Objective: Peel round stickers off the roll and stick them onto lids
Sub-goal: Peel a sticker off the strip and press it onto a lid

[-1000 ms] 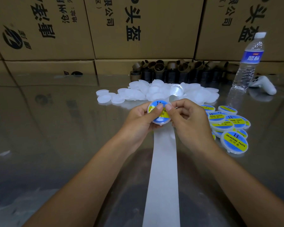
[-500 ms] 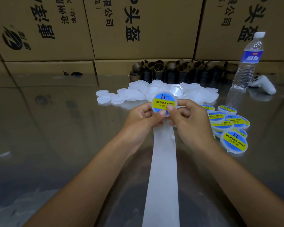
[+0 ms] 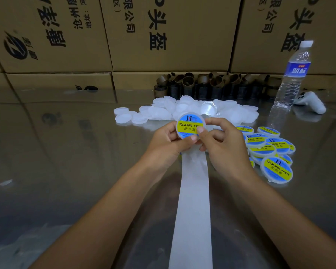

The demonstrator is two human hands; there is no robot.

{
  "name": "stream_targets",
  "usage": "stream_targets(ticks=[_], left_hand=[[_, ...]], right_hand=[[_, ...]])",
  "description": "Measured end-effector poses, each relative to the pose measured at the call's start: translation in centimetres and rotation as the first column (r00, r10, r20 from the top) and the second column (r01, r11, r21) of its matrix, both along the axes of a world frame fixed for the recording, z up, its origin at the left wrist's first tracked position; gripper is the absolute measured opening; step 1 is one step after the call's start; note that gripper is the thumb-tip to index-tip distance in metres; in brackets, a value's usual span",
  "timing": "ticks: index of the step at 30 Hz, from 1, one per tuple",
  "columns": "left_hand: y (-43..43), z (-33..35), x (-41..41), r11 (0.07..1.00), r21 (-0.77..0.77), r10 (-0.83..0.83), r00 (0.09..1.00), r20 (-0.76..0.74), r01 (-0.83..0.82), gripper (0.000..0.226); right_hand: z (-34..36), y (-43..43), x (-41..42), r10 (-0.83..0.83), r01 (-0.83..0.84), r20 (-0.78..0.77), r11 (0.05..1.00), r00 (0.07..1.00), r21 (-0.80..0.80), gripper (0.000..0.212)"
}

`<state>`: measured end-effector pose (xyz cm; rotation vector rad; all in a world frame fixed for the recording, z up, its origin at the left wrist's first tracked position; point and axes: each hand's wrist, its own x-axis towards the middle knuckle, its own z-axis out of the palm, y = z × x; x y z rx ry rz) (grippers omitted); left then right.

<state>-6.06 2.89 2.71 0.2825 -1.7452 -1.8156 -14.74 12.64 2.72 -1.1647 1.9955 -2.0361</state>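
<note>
A white lid with a blue and yellow round sticker (image 3: 188,125) is held upright between both hands, sticker face towards me. My left hand (image 3: 168,145) grips its left and lower edge, thumb on the sticker's bottom. My right hand (image 3: 222,144) pinches its right side, thumb pressing the sticker face. A white backing strip (image 3: 192,206) runs from under my hands towards me. Plain white lids (image 3: 159,113) lie heaped behind. Several stickered lids (image 3: 275,169) are piled at the right.
Cardboard boxes (image 3: 163,35) wall off the back of the shiny table (image 3: 66,162). Brown tape cores (image 3: 202,84) stand in a row before them. A water bottle (image 3: 293,74) and a white controller (image 3: 310,102) sit at the far right.
The lid has tipped up from nearly flat so its sticker faces me, and it has risen a little. My right thumb now presses on the sticker's right side.
</note>
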Motion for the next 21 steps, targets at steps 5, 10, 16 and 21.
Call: stream_targets(ticks=[5,10,16,21], left_hand=[[-0.3,0.1,-0.1,0.998,0.037,0.057,0.998,0.028,-0.058,0.018],[-0.6,0.0,-0.1,0.995,0.048,0.082,0.996,0.033,-0.084,0.021],[-0.9,0.0,-0.1,0.981,0.156,0.115,0.993,0.03,-0.119,0.009],[-2.0,-0.3,0.3,0.966,0.187,0.172,0.983,0.058,-0.18,0.011]], right_hand=[[-0.1,0.1,-0.1,-0.001,0.001,-0.026,1.0,1.0,-0.004,0.011],[-0.1,-0.1,-0.2,0.031,-0.031,-0.005,1.0,1.0,0.005,0.016],[-0.1,0.5,-2.4,-0.162,0.17,0.096,0.982,0.982,-0.078,0.016],[-0.6,1.9,-5.6,-0.477,0.489,0.186,0.872,0.859,-0.021,0.013]])
